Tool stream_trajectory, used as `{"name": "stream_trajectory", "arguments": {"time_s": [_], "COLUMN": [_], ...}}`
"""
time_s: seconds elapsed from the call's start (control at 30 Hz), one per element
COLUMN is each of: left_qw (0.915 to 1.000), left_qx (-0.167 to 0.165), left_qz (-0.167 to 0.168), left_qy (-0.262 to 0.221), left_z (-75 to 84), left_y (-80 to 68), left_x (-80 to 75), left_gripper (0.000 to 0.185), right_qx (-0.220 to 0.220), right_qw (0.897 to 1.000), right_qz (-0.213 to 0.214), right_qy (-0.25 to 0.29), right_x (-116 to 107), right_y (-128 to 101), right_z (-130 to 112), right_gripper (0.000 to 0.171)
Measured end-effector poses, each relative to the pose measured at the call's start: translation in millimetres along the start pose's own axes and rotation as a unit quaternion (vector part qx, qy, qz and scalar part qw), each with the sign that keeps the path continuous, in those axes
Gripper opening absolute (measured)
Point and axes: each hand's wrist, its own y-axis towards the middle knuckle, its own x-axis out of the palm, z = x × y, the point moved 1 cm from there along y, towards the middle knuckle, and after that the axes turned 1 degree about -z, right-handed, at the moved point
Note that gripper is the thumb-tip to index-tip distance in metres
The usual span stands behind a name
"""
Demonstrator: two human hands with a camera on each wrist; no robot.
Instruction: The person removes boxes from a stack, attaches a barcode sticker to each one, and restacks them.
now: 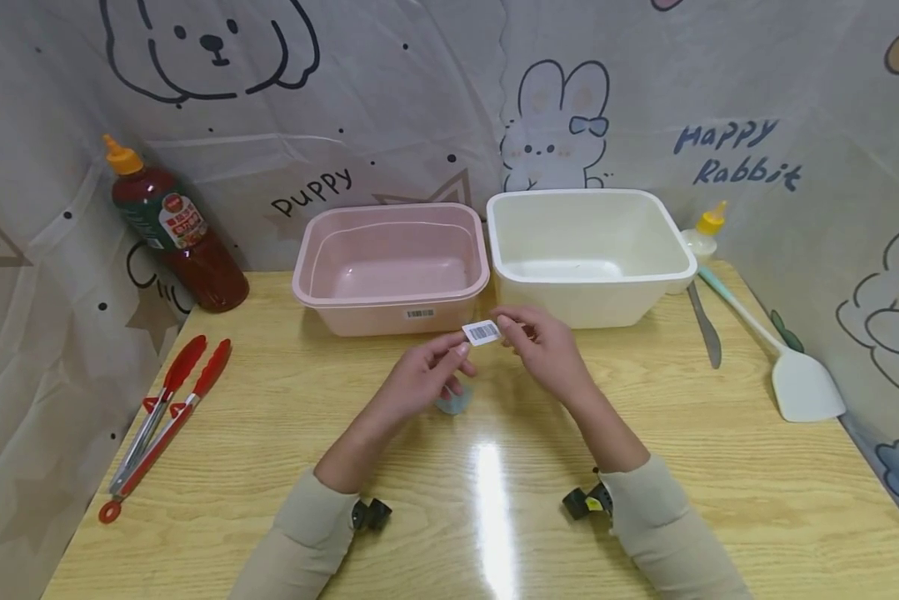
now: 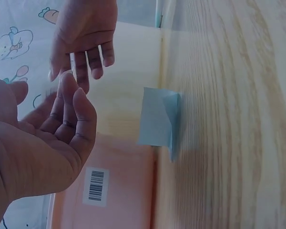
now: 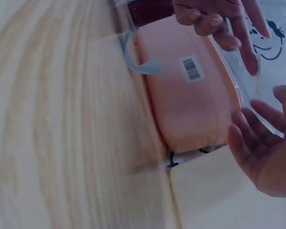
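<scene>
Between the two hands is a small white barcode label, raised above the table in front of the bins. My right hand pinches its right edge between thumb and index finger. The label's left end touches the index fingertip of my left hand; both wrist views show that thumb apart from the finger. Below the left fingers is a pale blue piece of paper, bent and partly upright on the table. Another barcode sticker is on the front of the pink bin.
A white bin stands right of the pink one. On the left are red tongs and a sauce bottle. At the right lie a knife and a white spatula; a small yellow-capped bottle stands behind.
</scene>
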Motion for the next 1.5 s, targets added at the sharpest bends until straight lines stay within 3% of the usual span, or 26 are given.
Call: {"name": "stream_trajectory", "arguments": {"time_s": [0.2, 0.37, 0.5, 0.6, 0.83, 1.13, 1.5], "left_qw": [0.9992, 0.9982, 0.9969, 0.9969, 0.9969, 0.9969, 0.9962], "left_qx": [0.019, 0.018, 0.014, 0.016, 0.011, -0.001, -0.024], "left_qz": [-0.020, -0.026, -0.038, -0.046, -0.068, -0.065, -0.059], "left_qy": [0.028, 0.050, 0.067, 0.061, 0.038, 0.044, 0.059], "left_z": [0.8, 2.6, 1.9, 1.7, 1.2, -1.1, -5.5], "left_y": [2.8, 9.1, 18.2, 27.1, 49.9, 68.8, 75.3], "left_x": [3.8, 5.7, 7.8, 12.1, 30.3, 48.9, 57.4], "left_gripper": [0.041, 0.042, 0.043, 0.041, 0.051, 0.063, 0.062], "right_qx": [0.064, 0.104, 0.129, 0.142, 0.154, 0.158, 0.151], "right_qw": [0.992, 0.977, 0.968, 0.968, 0.979, 0.975, 0.979], "right_qz": [-0.055, -0.059, -0.048, -0.026, 0.050, 0.066, 0.097], "right_qy": [0.093, 0.176, 0.209, 0.204, 0.126, 0.140, 0.098], "right_x": [-9, -19, -28, -37, -54, -60, -57], "right_y": [-2, -3, -2, -2, -2, 1, 10], "right_z": [3, 9, 15, 22, 40, 48, 53], "right_gripper": [0.032, 0.042, 0.041, 0.038, 0.033, 0.030, 0.032]}}
